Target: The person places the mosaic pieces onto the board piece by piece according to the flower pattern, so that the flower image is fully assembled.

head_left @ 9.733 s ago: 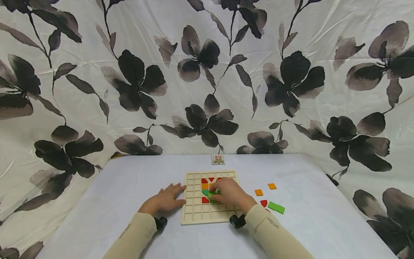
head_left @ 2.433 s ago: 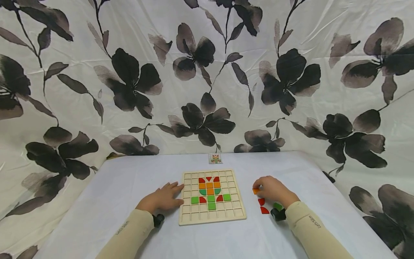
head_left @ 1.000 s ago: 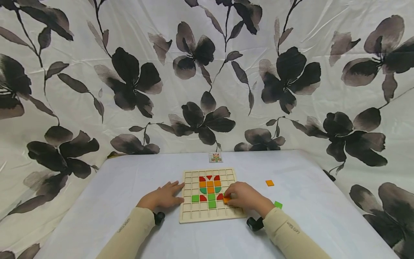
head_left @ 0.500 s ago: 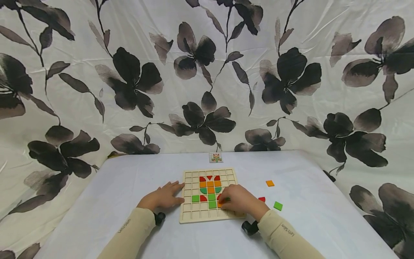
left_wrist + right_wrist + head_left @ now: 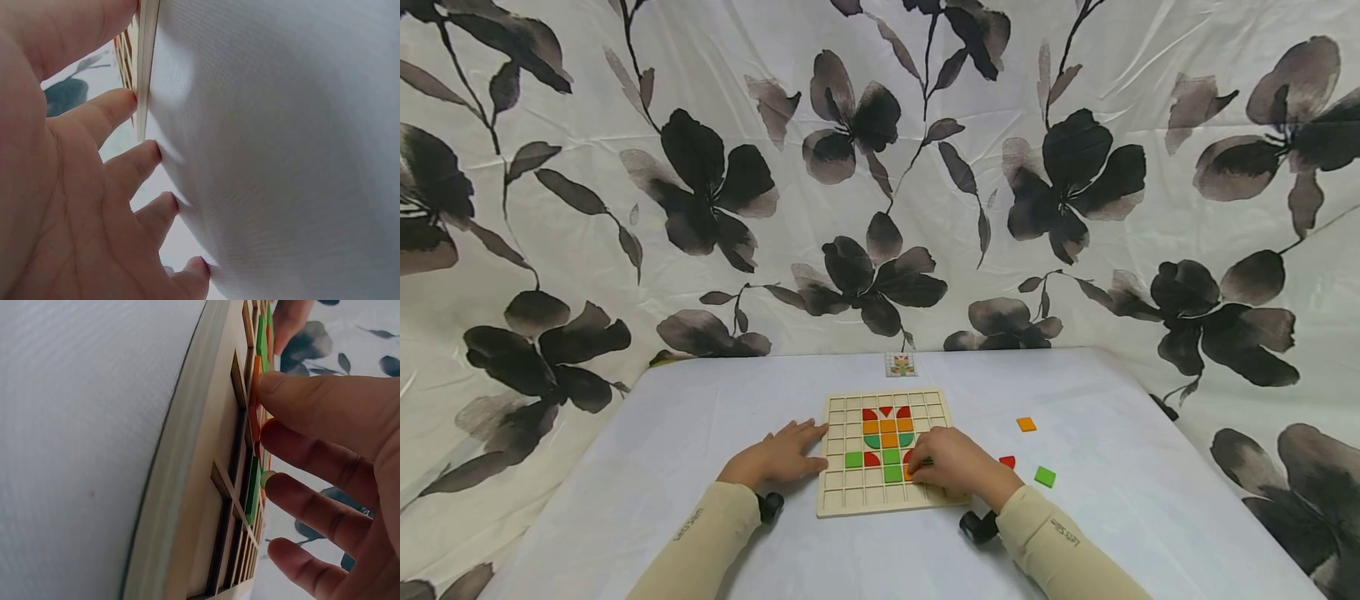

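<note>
A wooden grid board (image 5: 857, 500) lies on the white table and carries a flower pattern of red, orange and green tiles (image 5: 886, 440). My right hand (image 5: 919, 468) rests on the board's right half. Thumb and index finger pinch an orange tile (image 5: 255, 394) down at a cell beside the green stem tile (image 5: 892, 474). That hand hides most of the tile in the head view. My left hand (image 5: 808, 446) lies flat on the table, its fingertips (image 5: 153, 152) against the board's left edge (image 5: 147, 62), and it holds nothing.
To the right of the board lie loose pieces: an orange square (image 5: 1026, 424), a red piece (image 5: 1007, 461) and a green square (image 5: 1044, 477). A small picture card (image 5: 901, 364) sits at the table's far edge. A flowered cloth hangs behind.
Over the last second my right hand carried the orange tile a little left and down onto the board near the stem. It has held nearly still for the last half second. The left hand has not moved.
</note>
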A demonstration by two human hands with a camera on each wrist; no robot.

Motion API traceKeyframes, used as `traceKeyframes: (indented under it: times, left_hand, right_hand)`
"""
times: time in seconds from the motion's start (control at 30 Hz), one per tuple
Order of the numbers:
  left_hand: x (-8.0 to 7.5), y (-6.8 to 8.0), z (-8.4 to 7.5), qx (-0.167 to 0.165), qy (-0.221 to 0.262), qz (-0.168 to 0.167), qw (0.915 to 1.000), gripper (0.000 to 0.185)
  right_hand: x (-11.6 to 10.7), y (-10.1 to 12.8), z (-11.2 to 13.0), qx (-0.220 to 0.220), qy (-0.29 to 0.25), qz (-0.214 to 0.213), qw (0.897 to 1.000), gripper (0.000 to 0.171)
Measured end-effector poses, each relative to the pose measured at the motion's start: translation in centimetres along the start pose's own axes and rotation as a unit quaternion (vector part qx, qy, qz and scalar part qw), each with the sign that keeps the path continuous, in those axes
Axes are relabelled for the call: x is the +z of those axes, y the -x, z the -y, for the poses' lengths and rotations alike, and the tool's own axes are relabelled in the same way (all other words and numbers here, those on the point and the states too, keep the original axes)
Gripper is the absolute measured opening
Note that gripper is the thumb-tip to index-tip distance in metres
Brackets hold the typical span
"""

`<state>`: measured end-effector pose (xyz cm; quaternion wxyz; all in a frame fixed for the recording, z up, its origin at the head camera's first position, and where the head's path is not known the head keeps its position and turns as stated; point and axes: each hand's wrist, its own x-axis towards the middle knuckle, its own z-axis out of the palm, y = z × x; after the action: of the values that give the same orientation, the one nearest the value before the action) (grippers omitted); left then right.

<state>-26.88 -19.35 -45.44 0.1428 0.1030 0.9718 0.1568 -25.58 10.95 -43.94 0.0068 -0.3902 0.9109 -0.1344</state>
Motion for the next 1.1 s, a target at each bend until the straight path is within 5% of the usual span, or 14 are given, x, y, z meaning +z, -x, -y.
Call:
traceKeyframes:
  times: [0.5, 0.77, 1.1]
  left_hand:
    - [0.2, 0.0, 0.0, -0.005, -0.001, -0.005, 1.0, 0.069]
    - [0.1, 0.2, -0.1, -0.005, 0.002, -0.006, 1.0, 0.068]
    - [0.0, 0.5, -0.1, 0.005, 0.004, -0.005, 1.0, 0.068]
  right_hand:
    - [-0.5, 0.8, -2.0, 0.027, 0.003, 0.006, 1.0, 0.009]
    - [-1.9, 1.8, -4.4, 0.109, -0.046, -0.003, 0.993, 0.012]
    - [-3.2, 3.8, -8.3, 0.191, -0.038, -0.021, 0.981, 0.019]
